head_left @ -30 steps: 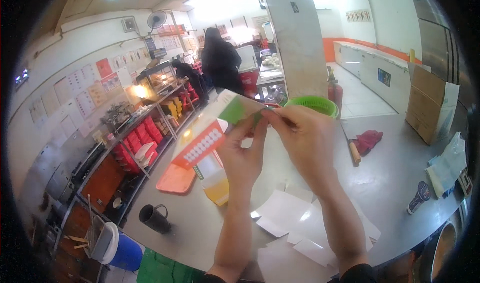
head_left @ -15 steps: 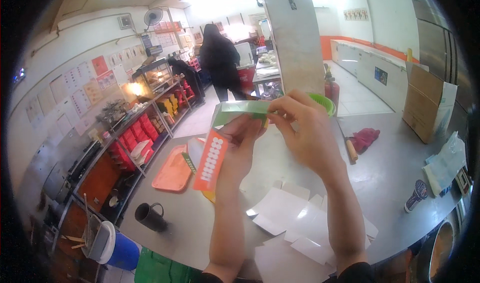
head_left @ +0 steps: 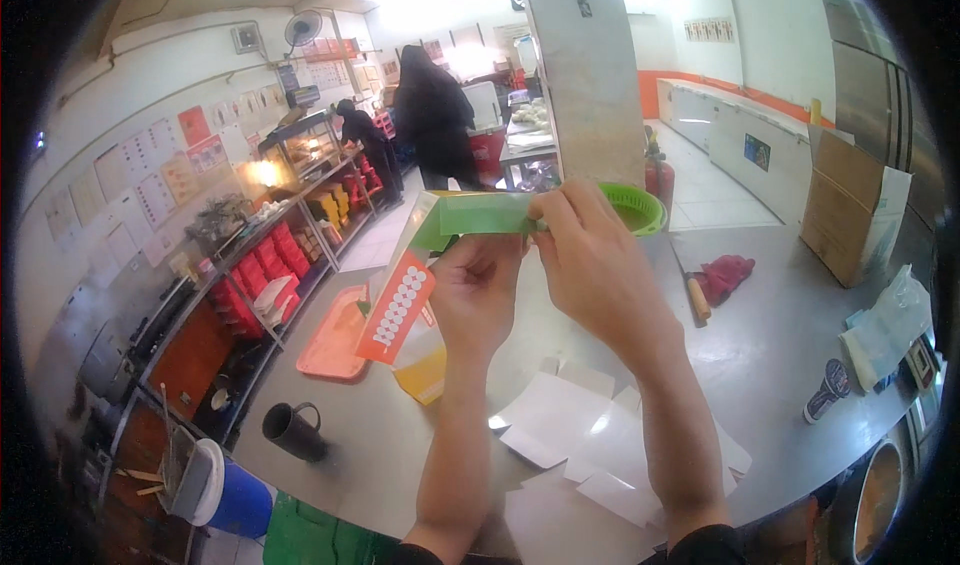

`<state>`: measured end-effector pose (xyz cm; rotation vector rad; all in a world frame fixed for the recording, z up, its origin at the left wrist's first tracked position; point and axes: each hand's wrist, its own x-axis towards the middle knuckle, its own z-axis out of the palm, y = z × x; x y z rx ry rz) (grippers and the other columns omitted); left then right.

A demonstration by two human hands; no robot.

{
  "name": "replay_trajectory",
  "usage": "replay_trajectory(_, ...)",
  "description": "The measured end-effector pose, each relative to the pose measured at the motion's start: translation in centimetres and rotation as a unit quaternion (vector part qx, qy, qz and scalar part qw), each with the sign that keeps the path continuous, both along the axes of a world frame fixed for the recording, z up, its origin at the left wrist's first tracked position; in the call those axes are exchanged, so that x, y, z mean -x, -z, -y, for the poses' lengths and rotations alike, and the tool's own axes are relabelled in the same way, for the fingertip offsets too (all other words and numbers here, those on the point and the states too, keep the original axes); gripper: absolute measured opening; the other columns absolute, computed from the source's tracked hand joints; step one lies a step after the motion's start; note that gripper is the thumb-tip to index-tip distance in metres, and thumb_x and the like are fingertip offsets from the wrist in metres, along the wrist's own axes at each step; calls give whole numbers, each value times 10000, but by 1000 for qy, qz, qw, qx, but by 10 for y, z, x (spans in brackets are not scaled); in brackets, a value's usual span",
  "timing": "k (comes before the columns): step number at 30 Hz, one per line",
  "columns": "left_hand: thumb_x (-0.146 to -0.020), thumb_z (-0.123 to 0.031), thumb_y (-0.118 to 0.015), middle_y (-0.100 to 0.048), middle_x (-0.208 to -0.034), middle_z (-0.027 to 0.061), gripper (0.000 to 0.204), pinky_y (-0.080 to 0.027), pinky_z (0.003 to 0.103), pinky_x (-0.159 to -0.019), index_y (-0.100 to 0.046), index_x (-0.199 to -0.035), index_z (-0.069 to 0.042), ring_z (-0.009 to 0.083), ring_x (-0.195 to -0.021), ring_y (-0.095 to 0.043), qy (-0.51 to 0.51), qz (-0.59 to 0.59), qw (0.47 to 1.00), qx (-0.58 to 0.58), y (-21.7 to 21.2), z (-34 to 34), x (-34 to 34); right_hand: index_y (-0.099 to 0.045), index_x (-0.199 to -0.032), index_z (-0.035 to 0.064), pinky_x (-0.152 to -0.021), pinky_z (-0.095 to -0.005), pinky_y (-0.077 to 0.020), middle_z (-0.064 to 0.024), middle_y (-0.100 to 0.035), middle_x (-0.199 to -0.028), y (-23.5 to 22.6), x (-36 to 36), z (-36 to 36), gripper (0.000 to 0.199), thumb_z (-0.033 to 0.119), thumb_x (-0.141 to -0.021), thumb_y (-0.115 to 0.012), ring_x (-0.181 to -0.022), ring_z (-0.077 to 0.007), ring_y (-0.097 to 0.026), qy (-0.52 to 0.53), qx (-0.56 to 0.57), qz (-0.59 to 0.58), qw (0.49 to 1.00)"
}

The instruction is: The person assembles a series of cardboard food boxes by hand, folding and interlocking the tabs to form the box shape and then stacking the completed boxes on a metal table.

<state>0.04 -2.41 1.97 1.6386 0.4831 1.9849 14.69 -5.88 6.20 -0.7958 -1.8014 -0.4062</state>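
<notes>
Holding up green, white & orange cardboard carton (head_left: pixel 405 300)

Carton's above grey metal table (head_left: pixel 760 375), L hand (head_left: pixel 478 290) clamped on it beneath green flap (head_left: pixel 485 216), R hand (head_left: pixel 590 255) pinching flap's R end. White cardboard sheets (head_left: pixel 570 425) lie on table below; orange rectangular tray (head_left: pixel 325 340) & black cylindrical mug (head_left: pixel 290 432) sit to L; round green basket (head_left: pixel 645 208)'s beyond R hand.

Smooth card carton (head_left: pixel 402 300), metal table (head_left: pixel 770 395)
</notes>
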Motion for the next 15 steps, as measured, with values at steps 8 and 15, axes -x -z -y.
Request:
replay_trajectory(8, -925, 81, -697, -765, -1000, 102, 171, -573, 267, -863, -705, -1092, 41, 132, -920, -725, -10, 34, 998, -44, -2, 4, 2, -555, -1018, 5, -843, -439, -488, -140, -539, -993, 0, 5, -5, 169, 19, -875, -643, -963, -329, -577, -60, -44, 5, 997)
replay_trajectory(15, -912, 93, -710, -764, -992, 93, 210, -580, 273, -882, -700, -1116, 46, 134, -928, -726, 12, 50, 997, -50, 0, -1, 0, -550, -1021, 1, -837, -435, -485, -141, -531, -994, 1, 2, -11, 169, 16, -880, -641, -950, -325, -570, -50, -55, 13, 997)
